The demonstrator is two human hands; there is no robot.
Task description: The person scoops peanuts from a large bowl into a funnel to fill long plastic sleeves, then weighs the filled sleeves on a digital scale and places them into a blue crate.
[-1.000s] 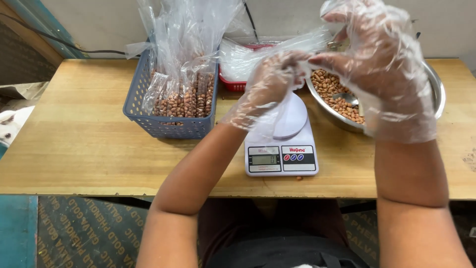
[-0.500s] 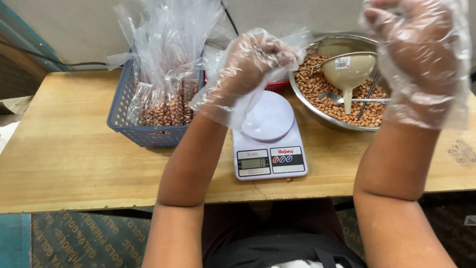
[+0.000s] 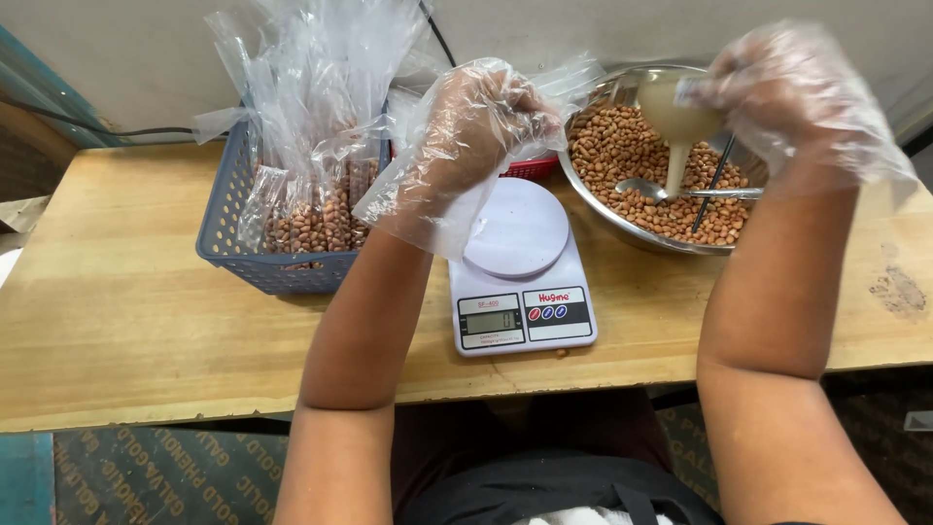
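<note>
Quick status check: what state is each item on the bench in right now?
Left hand: gloved, closed on a clear empty bag.
Right hand: gloved, gripping the beige funnel, upright over the bowl.
Steel bowl: holds peanuts and a spoon.
Scale: on, platform bare.
Blue basket: holds filled peanut bags, tops open.

A wooden table [image 3: 126, 292] carries a blue basket [image 3: 228, 238], a white kitchen scale [image 3: 520, 292] and a steel bowl [image 3: 622, 226] — all standing directly on it.

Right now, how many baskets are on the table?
2: a blue basket at left, full of bagged peanuts, and a red basket behind the left hand, mostly hidden. Others may be hidden.
</note>
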